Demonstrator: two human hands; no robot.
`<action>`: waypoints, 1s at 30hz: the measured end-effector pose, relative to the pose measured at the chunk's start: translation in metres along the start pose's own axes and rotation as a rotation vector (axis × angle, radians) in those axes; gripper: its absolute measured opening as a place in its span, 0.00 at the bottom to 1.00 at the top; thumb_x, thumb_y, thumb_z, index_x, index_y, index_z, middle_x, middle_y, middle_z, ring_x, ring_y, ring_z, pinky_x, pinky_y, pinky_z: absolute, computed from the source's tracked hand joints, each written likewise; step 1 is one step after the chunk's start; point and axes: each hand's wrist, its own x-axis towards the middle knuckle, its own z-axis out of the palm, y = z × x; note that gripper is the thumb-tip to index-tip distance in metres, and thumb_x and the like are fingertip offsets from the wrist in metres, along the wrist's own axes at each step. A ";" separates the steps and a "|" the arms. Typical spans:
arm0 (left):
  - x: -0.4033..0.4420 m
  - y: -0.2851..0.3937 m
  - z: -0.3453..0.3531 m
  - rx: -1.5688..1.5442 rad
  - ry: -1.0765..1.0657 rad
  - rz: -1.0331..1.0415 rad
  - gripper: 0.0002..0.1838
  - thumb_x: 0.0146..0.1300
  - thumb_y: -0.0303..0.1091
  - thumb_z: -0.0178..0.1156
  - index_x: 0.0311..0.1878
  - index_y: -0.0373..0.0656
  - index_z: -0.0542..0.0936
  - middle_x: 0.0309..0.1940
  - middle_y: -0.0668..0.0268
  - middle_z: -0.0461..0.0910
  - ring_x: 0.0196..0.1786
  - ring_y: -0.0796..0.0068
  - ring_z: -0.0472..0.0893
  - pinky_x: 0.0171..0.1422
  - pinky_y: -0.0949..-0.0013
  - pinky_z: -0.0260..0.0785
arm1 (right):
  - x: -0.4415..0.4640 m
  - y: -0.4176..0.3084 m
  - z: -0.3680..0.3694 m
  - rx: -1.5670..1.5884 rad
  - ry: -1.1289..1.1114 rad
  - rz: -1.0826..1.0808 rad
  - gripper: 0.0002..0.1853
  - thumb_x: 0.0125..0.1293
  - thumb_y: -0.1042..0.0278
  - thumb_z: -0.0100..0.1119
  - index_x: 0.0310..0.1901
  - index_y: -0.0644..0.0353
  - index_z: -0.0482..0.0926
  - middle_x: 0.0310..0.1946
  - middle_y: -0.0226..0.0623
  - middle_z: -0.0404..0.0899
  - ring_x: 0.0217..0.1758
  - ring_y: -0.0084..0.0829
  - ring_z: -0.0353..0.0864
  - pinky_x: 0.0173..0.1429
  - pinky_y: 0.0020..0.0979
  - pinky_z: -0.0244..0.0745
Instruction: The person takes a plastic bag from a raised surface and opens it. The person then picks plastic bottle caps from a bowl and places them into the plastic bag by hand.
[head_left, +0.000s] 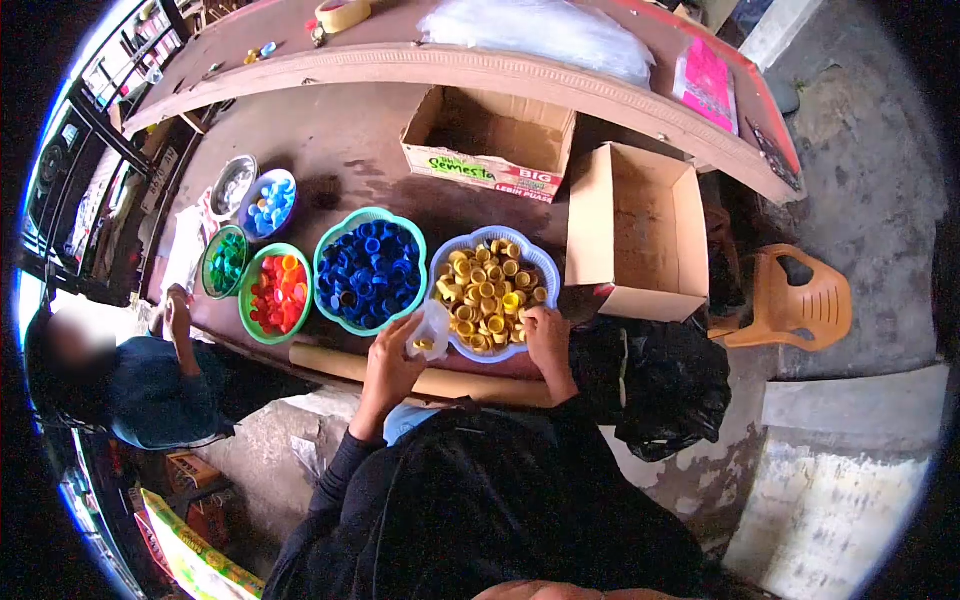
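Observation:
My left hand (390, 365) grips a small translucent plastic container (432, 325), with a few yellow pieces at its bottom. It is held at the left edge of a light purple scalloped basin (549, 268) filled with yellow bottle caps (482, 290). At the basin's right front rim is my right hand (549, 345), its fingers bent together over the caps; whatever they pinch is hidden. Just left of the container, a turquoise scalloped basin (319, 262) holds dark blue caps (368, 275).
Further left stand a green bowl (246, 318) of red and orange caps, and smaller bowls of green, light blue and clear pieces. Two cardboard boxes (490, 165) (640, 235) stand behind and right. A black plastic bag (675, 390) and orange chair (800, 300) are rightward. Another person (165, 385) sits left.

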 end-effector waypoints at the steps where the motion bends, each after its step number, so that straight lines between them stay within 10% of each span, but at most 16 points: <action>1: 0.000 -0.002 0.001 -0.011 -0.006 -0.018 0.34 0.43 0.20 0.62 0.60 0.40 0.75 0.56 0.52 0.75 0.53 0.56 0.78 0.54 0.64 0.72 | 0.001 0.005 0.001 0.119 -0.003 0.015 0.05 0.57 0.69 0.62 0.33 0.60 0.79 0.31 0.43 0.80 0.40 0.48 0.77 0.44 0.45 0.72; 12: 0.005 -0.009 0.013 -0.025 -0.024 0.033 0.33 0.42 0.23 0.62 0.59 0.38 0.75 0.58 0.51 0.75 0.59 0.51 0.75 0.64 0.59 0.68 | 0.013 -0.001 -0.029 1.409 -0.386 0.539 0.10 0.68 0.69 0.56 0.49 0.61 0.77 0.39 0.27 0.80 0.43 0.23 0.78 0.52 0.24 0.70; 18: 0.001 -0.008 0.015 -0.022 -0.008 0.039 0.33 0.42 0.23 0.62 0.59 0.38 0.75 0.57 0.51 0.75 0.59 0.51 0.75 0.63 0.59 0.68 | 0.018 -0.016 -0.024 1.200 -0.343 0.432 0.11 0.70 0.69 0.54 0.50 0.62 0.78 0.40 0.27 0.80 0.42 0.24 0.79 0.47 0.25 0.74; 20: -0.002 -0.009 0.015 -0.060 -0.013 0.039 0.33 0.42 0.23 0.62 0.59 0.37 0.75 0.57 0.51 0.75 0.59 0.51 0.75 0.63 0.58 0.68 | 0.019 -0.010 -0.011 0.834 -0.048 0.072 0.13 0.70 0.69 0.54 0.52 0.64 0.77 0.42 0.32 0.81 0.41 0.27 0.80 0.47 0.24 0.74; 24: -0.006 -0.014 0.013 -0.017 0.012 0.097 0.34 0.41 0.22 0.63 0.60 0.37 0.74 0.56 0.51 0.76 0.58 0.51 0.75 0.62 0.58 0.68 | 0.002 -0.014 -0.036 -0.117 -0.175 0.038 0.13 0.56 0.61 0.67 0.39 0.60 0.80 0.40 0.43 0.78 0.46 0.44 0.76 0.51 0.42 0.71; 30: -0.009 -0.021 0.016 -0.063 0.007 0.068 0.33 0.43 0.22 0.62 0.60 0.38 0.74 0.56 0.52 0.75 0.59 0.51 0.74 0.63 0.58 0.67 | -0.011 -0.013 -0.023 -0.263 -0.094 -0.032 0.13 0.47 0.62 0.70 0.35 0.56 0.82 0.39 0.41 0.78 0.44 0.46 0.74 0.51 0.48 0.70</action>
